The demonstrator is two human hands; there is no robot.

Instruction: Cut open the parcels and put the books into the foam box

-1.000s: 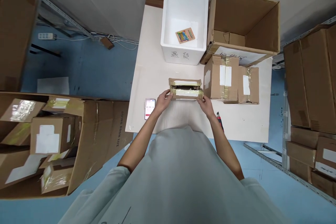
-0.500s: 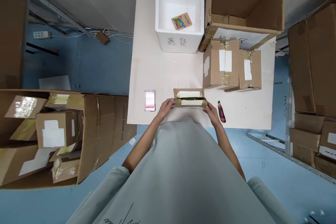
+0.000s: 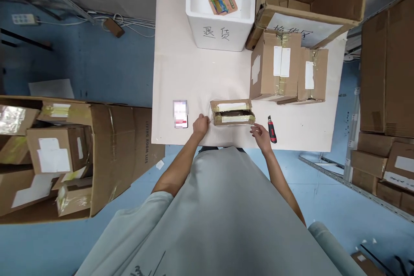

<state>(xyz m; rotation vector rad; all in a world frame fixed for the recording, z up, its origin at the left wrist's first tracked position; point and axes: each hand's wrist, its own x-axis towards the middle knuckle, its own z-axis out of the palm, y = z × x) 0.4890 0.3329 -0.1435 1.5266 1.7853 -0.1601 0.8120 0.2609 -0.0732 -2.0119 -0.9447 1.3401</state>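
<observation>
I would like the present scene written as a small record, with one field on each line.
left hand: near the small box's left end, grip unclear
right hand: at its lower right corner, contact unclear
small box: taped, slit open along the top, on the table
cutter: right of the right hand
phone: left of the left hand
foam bin: holds a card
behind cutter: two cartons

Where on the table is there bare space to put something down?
Bare table: the stretch between the white foam bin and the small slit-open box, and the part right of the utility knife. It is crowded where the large open carton meets the two taped boxes, and around the left and right hands.
</observation>
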